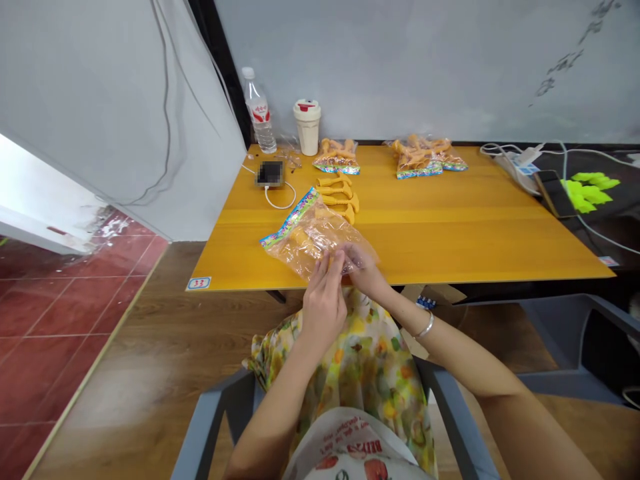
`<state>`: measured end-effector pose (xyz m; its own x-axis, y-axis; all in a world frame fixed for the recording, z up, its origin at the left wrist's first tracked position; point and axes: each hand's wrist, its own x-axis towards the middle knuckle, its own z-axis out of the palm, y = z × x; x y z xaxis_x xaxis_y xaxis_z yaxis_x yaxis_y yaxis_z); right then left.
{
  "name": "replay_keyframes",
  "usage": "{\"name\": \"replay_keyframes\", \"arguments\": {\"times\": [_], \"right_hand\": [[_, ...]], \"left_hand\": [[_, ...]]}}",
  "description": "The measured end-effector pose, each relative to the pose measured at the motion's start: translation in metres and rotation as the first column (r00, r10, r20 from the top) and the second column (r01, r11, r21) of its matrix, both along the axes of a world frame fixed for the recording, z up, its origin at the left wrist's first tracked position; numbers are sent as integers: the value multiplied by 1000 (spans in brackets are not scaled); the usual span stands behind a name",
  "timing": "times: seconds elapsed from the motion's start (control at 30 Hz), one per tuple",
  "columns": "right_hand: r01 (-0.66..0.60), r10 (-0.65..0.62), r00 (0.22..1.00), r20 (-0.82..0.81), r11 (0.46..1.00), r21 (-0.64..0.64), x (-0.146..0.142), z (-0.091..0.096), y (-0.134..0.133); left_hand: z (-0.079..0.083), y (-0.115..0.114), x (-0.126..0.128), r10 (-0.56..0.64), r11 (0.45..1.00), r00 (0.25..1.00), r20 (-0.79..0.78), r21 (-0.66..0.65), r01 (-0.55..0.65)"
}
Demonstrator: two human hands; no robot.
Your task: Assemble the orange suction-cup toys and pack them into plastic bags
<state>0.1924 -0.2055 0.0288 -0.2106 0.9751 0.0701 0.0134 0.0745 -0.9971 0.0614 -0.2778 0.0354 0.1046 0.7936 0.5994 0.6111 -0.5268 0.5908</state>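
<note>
Seated at the counter (480, 233). Clear bag (345, 241) directly ahead at 12 o'clock, lying slantwise near the front edge, its printed strip towards 10 o'clock. My left hand (326, 300) is at its 6 o'clock side, fingers fairly straight and close together on the plastic; thumb hidden, so cannot tell how firmly it grips. My right hand (364, 272) is at 4 o'clock, partly behind the film and blurred; fingers seem bent, closure uncertain. Both hands on one edge probably because thin film slips and folds easily. Something orange shows through the bag; inside or beneath, cannot tell.

Orange toy hammers (338, 201) lie just past the bag at 12 to 1 o'clock, likely kept there for easy reach. Filled bags (337, 160) sit farther back, 12 and 2 o'clock, seemingly to leave working room. Cup (307, 130) and bottle (261, 120), 11 to 12, presumably out of the way.
</note>
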Motion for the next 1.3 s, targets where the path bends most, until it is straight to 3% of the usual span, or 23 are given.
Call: {"name": "replay_keyframes", "arguments": {"times": [0.1, 0.17, 0.27, 0.33, 0.4, 0.53, 0.67, 0.73, 0.77, 0.83, 0.87, 0.9, 0.97, 1.03, 1.1, 1.17, 1.3], "right_hand": [[-2, 0, 1000, -25, 999, -46, 0, -5, 2], [21, -21, 1000, 12, 1000, -1, 1, -4, 0], [46, -92, 982, 168, 965, 259, 4, 4, -4], [-1, -141, 940, 310, 909, 417, 5, 10, -7], [-95, -164, 874, 458, 865, 492, 6, 16, -10], [-352, -154, 727, 670, 754, 555, 4, 19, -12], [-537, -263, 595, 759, 573, 619, 4, 9, -10], [-577, -335, 551, 764, 509, 639, 5, 2, -10], [-589, -356, 543, 761, 485, 647, 6, -1, -10], [-605, -368, 543, 755, 453, 655, 7, -5, -9], [-609, -365, 546, 754, 445, 657, 6, -5, -8], [-612, -359, 549, 755, 442, 656, 6, -6, -8], [-614, -338, 564, 754, 440, 656, 4, -4, -7], [-614, -297, 594, 748, 433, 660, 1, -3, -6], [-613, -241, 634, 735, 423, 667, 0, -2, -6], [-581, -226, 674, 703, 425, 694, -1, -4, -6], [-490, -296, 705, 644, 453, 745, 0, -13, -4]], "left_hand": [[2, -3, 0, -14, 1000, 1000, -13, 11, 14], [1, -6, -2, -24, 1000, 1000, 6, -6, 24], [-7, -6, -4, 3, 996, 995, 102, -86, 6], [-17, -2, -3, 35, 984, 980, 194, -178, 0], [-28, 5, -1, 33, 956, 953, 302, -288, 59], [-35, 18, 4, 56, 846, 801, 597, -454, 279], [-19, -6, -5, 125, 752, 576, 808, -456, 476], [-8, -30, -19, 138, 698, 583, 801, -496, 516], [-2, -42, -27, 113, 642, 635, 764, -544, 540], [10, -60, -47, -49, 524, 750, 660, -622, 582], [15, -65, -56, -124, 565, 799, 588, -621, 544], [20, -67, -66, -163, 657, 840, 517, -578, 483], [26, -61, -80, -123, 864, 907, 404, -406, 298], [27, -47, -87, -80, 961, 959, 272, -236, 147], [22, -30, -85, -123, 977, 992, 25, -172, 126], [13, -16, -75, -138, 984, 971, -194, -138, 112], [-9, -6, -48, -13, 1000, 934, -357, 19, 22]]}}
